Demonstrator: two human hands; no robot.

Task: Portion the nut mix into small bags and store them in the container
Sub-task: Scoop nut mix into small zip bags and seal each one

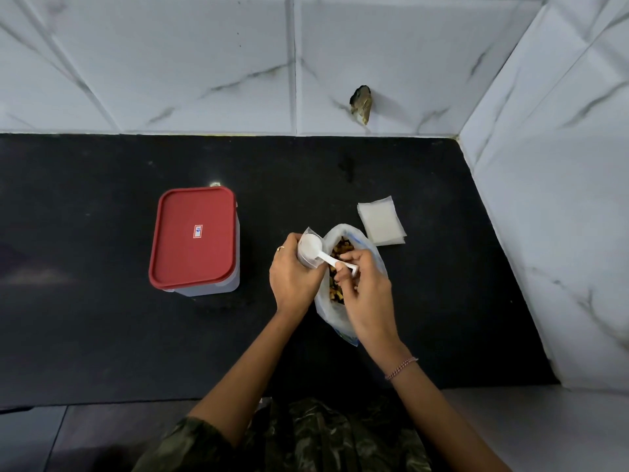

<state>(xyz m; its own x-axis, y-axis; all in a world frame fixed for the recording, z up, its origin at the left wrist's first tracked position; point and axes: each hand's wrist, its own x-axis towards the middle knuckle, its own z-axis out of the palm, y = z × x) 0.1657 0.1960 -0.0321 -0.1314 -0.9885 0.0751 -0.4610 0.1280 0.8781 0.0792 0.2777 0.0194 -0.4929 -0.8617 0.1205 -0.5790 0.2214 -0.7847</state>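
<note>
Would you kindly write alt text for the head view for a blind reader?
A person's right hand holds a white spoon at the mouth of a small bag gripped by the left hand, beside an open bag of nut mix. A closed red-lidded container stands further left.

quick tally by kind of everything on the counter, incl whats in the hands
container with red lid: 1
big bag of nut mix: 1
small bag, held in the left hand: 1
white scoop, held in the right hand: 1
stack of empty small bags: 1 (bags in it cannot be counted)
total: 5
</note>
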